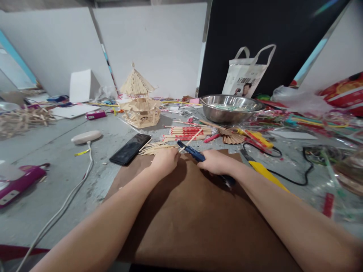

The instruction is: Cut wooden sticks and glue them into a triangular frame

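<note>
My left hand point(165, 162) is closed on one end of a thin wooden stick point(194, 139), which slants up to the right. In my right hand point(217, 161) is a dark blue hand cutter point(190, 149), my fingers wrapped round its handles. The cutter's head meets the stick just beyond my left fingertips; whether the blades are closed on it, I cannot tell. Both hands are over the far part of a brown sheet point(193, 226). Loose bare sticks point(154, 148) lie just past my left hand, and behind them are red-wrapped bundles of sticks point(187, 132).
A pagoda model made of sticks point(140, 107) stands at the back. Beside my left arm lie a black phone point(130, 149) and a white cable point(76, 192). A steel bowl point(232, 113), a white bag point(241, 77), a paper fan point(231, 136) and a yellow tool point(261, 139) are toward the right.
</note>
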Demonstrator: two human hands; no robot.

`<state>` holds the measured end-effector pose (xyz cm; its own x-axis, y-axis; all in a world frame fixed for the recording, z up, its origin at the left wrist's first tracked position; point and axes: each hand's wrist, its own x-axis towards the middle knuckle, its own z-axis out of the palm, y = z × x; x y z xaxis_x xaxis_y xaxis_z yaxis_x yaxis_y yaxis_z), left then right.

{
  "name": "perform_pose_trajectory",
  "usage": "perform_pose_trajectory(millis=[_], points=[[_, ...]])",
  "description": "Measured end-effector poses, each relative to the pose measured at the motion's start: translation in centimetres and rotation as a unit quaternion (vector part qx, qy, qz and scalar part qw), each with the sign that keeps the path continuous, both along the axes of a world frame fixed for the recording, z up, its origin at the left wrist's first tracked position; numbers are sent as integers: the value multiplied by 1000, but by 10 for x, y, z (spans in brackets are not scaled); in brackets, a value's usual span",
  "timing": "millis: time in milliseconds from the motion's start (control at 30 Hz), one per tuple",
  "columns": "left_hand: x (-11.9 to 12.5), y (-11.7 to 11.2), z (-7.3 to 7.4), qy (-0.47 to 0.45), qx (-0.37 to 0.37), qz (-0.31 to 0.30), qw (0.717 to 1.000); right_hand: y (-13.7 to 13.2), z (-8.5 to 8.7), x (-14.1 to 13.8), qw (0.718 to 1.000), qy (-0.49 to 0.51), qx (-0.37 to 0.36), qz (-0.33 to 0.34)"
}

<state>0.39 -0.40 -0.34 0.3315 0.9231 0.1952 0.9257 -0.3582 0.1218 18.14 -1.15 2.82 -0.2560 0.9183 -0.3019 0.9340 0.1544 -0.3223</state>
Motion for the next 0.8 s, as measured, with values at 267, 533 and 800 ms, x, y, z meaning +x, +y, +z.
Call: perform_pose_trajectory(millis=[267,533,800], points=[[5,1,-6,-9,-32,33,999,12,-3,1,986,82,-144,-34],[8,1,-5,-7,-40,27,999,14,-1,-1,977,102,-179,-53],[10,-3,-5,-6,-45,49,998,12,-2,2,971,131,-193,-59]])
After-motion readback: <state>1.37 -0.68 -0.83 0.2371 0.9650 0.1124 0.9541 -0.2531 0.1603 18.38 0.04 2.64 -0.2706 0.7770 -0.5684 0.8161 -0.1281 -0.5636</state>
